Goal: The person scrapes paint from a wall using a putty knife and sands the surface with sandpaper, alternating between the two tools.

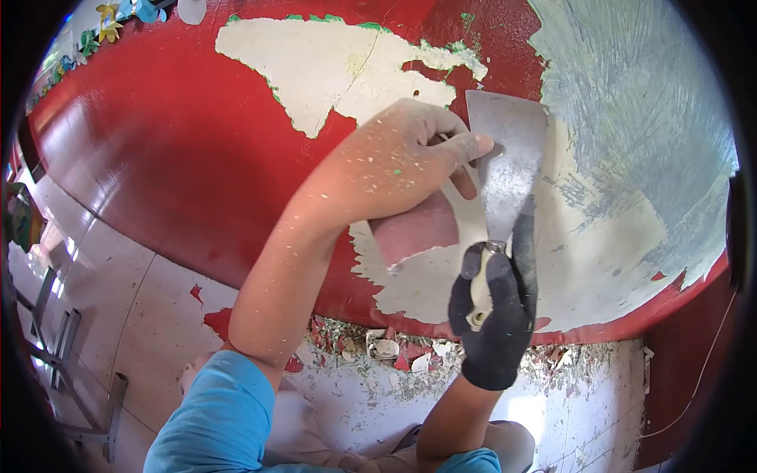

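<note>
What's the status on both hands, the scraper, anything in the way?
Right hand gloved, gripping scraper. Left hand bare, fingertips at scraper's edge, possibly in the way. Reddish sheet under left palm. Paint chips scattered below.

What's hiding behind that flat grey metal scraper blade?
Past the edges of the flat grey metal scraper blade, a pale cream patch shows on the right and dark red paint above. The spot directly behind the blade is covered, so I can't tell.

Pale, glossy tiled floor [134, 292] catching bright light.
Grey metal frame [117, 400] at the left edge — colourful flower decorations [109, 30] at top left; a thin pale cable [716, 344] beside a dark red panel [678, 394] — sunlit patch [527, 414] near the bottom.
</note>
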The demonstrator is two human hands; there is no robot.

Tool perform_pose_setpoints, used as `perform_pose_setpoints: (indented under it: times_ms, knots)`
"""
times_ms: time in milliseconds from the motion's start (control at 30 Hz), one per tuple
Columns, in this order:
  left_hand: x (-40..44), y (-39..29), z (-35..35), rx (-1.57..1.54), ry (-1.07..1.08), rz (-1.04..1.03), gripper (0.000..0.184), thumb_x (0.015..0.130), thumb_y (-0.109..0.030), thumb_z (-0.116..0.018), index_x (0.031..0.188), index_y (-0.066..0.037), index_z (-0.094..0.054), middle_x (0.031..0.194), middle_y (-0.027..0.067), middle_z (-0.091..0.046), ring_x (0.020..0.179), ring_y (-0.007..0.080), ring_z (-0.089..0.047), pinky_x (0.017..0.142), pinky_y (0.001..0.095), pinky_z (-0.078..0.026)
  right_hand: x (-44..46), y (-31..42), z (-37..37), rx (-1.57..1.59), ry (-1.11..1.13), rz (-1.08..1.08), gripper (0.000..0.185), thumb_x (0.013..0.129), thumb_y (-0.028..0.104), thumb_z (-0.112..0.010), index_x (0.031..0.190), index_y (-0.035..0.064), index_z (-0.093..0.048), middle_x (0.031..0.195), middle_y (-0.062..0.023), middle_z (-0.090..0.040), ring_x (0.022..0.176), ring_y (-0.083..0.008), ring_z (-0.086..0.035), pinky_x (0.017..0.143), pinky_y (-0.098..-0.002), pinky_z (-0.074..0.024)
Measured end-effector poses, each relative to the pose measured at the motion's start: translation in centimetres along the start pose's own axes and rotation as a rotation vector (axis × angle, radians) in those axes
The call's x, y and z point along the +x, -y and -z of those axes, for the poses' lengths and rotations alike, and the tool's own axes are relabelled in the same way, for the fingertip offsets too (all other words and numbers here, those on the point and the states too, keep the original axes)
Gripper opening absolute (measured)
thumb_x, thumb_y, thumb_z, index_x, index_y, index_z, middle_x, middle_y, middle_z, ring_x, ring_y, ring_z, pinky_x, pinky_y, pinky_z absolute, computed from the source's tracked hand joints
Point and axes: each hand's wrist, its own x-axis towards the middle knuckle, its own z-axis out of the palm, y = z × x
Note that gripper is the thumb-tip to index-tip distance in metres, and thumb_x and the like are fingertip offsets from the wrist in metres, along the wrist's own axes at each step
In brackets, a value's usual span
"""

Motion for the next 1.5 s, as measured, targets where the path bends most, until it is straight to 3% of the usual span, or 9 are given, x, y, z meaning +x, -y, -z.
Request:
perform_pose_setpoints:
  times_ms: [133,167,367,500,533,600,700,1200,1500]
  knots:
    - [0.6,0.9,-1.4,-0.144,-0.051,-0.039,0.033,0.091,-0.028,-0.057,0.076,0.001,-0.063,0.068,0.0059,-0.064,0.065,0.0099,-0.057,0.062,0.0259,-0.044,0.5,-1.1,-1.1,-0.205,-0.052,0.173,0.061,0.089,0.005,-0.048,0.145,0.0076,-0.023,0.076,-0.0045,-0.053,0.063,-0.0061,-0.049,0.050,-0.0177,-0.0427]
    - [0.6,0.9,-1.5,-0.178,-0.050,-0.008,0.033,0.091,-0.028,-0.056,0.076,0.000,-0.062,0.068,0.0056,-0.063,0.065,0.0098,-0.056,0.062,0.0259,-0.044,0.0,-0.4,-1.4,0.212,-0.024,-0.001,0.061,0.090,0.006,-0.048,0.145,0.0069,-0.023,0.076,-0.0047,-0.053,0.064,-0.0068,-0.049,0.051,-0.0179,-0.0430]
    - [0.4,1.8,-1.7,-0.320,0.026,0.089,0.033,0.093,-0.030,-0.054,0.079,-0.001,-0.062,0.069,0.0016,-0.059,0.063,0.0068,-0.051,0.058,0.0232,-0.041,-0.2,-0.9,-1.6,0.200,-0.031,-0.039,0.058,0.089,0.006,-0.048,0.143,0.0117,-0.029,0.089,-0.0094,-0.059,0.072,-0.0083,-0.057,0.051,-0.0184,-0.0473]
    - [-0.4,1.5,-0.5,-0.190,-0.003,0.159,0.034,0.092,-0.027,-0.051,0.080,0.004,-0.059,0.062,0.0025,-0.053,0.058,0.0085,-0.048,0.055,0.0281,-0.042,-1.0,-2.6,-3.2,0.267,-0.001,-0.081,0.062,0.089,0.005,-0.044,0.146,0.0148,-0.021,0.080,-0.0029,-0.057,0.066,-0.0082,-0.057,0.046,-0.0196,-0.0470]
    - [-0.5,1.5,-0.3,-0.185,-0.002,0.162,0.034,0.092,-0.027,-0.051,0.080,0.004,-0.059,0.062,0.0025,-0.053,0.058,0.0085,-0.048,0.055,0.0281,-0.042,-1.1,-3.5,-3.2,0.125,0.013,-0.051,0.059,0.089,0.006,-0.045,0.144,0.0129,-0.026,0.099,-0.0093,-0.059,0.069,-0.0086,-0.056,0.052,-0.0204,-0.0493]
    - [-0.8,1.5,-0.1,-0.147,-0.047,0.132,0.034,0.092,-0.026,-0.051,0.079,0.004,-0.057,0.060,0.0011,-0.049,0.057,0.0082,-0.045,0.054,0.0282,-0.040,-1.8,-2.7,-4.4,0.256,-0.034,-0.207,0.052,0.088,0.005,-0.048,0.138,0.0089,-0.035,0.131,-0.0195,-0.046,0.087,-0.0164,-0.060,0.064,-0.0223,-0.0522]
    - [-0.9,2.3,-0.3,-0.108,-0.081,0.070,0.035,0.093,-0.032,-0.053,0.085,0.001,-0.061,0.065,-0.0049,-0.049,0.060,0.0030,-0.040,0.053,0.0217,-0.036,-2.0,-3.0,-4.8,0.278,-0.032,-0.225,0.052,0.088,0.005,-0.048,0.138,0.0083,-0.035,0.131,-0.0197,-0.045,0.088,-0.0170,-0.060,0.064,-0.0228,-0.0522]
    - [0.3,1.7,-0.1,-0.055,-0.285,-0.007,0.038,0.089,-0.036,-0.059,0.083,0.001,-0.063,0.063,-0.0035,-0.049,0.057,0.0038,-0.044,0.051,0.0221,-0.038,-2.2,-3.0,-6.0,0.356,-0.064,-0.312,0.054,0.088,0.005,-0.050,0.139,0.0039,-0.032,0.135,-0.0216,-0.041,0.098,-0.0218,-0.058,0.068,-0.0267,-0.0520]
    - [-0.4,1.4,0.9,-0.009,-0.029,0.108,0.039,0.090,-0.035,-0.057,0.084,0.003,-0.064,0.063,-0.0024,-0.052,0.055,0.0051,-0.045,0.050,0.0236,-0.039,-2.5,-1.6,-6.5,0.426,-0.054,-0.299,0.056,0.088,0.005,-0.052,0.139,0.0013,-0.030,0.137,-0.0227,-0.039,0.105,-0.0246,-0.056,0.070,-0.0291,-0.0519]
